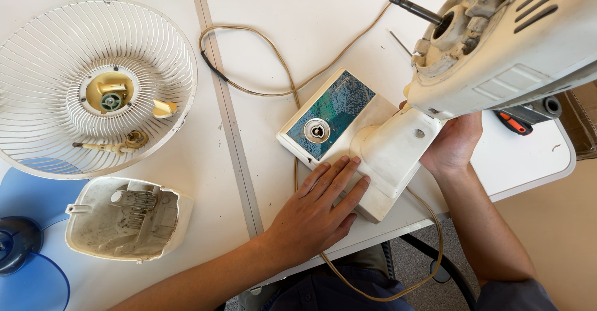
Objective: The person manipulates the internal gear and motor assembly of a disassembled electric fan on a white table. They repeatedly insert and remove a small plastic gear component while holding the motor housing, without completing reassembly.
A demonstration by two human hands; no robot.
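Both hands on fan: left hand (320, 208) fingers flat, spread on base (339, 140); right hand (453, 144) wrapped round neck (398, 149).

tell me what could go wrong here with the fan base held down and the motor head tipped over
1. The heavy cream motor housing leans far over the table edge, propped only by the right hand; it could tip the cream fan base despite the flat left hand.
2. The beige power cord loops off the table by the lap and could snag.
3. Small loose parts in the white wire fan guard could roll away.
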